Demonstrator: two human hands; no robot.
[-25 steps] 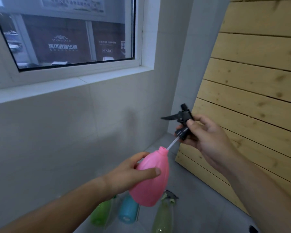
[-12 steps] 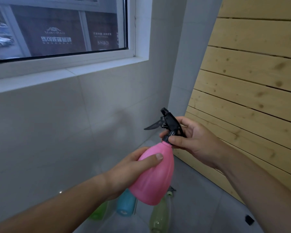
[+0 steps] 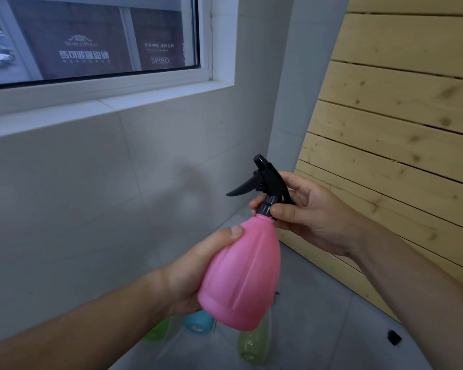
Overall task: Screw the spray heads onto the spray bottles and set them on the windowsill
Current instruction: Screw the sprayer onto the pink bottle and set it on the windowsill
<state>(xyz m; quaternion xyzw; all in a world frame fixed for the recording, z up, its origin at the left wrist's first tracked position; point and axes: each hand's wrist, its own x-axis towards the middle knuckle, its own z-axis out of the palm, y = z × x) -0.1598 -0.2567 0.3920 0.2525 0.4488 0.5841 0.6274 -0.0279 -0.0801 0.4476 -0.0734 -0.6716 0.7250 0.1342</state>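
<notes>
A pink pear-shaped spray bottle (image 3: 242,273) is held tilted in front of me, my left hand (image 3: 195,271) wrapped around its body from the left. A black spray head (image 3: 265,180) sits on the bottle's neck, trigger pointing left. My right hand (image 3: 310,217) pinches the head's collar between thumb and fingers. The white windowsill (image 3: 112,106) runs across the upper left, below the window, with nothing on it in view.
On the grey floor below lie a green bottle (image 3: 158,329), a blue bottle (image 3: 199,321) and a pale yellow-green bottle (image 3: 253,343), partly hidden by the pink one. A slatted wooden panel (image 3: 401,129) leans at the right. A small black part (image 3: 394,337) lies on the floor.
The spray head, held above the bottle with its tube entering the neck, came down onto the neck. My right hand now grips its collar. The bottle sits slightly higher and closer.
</notes>
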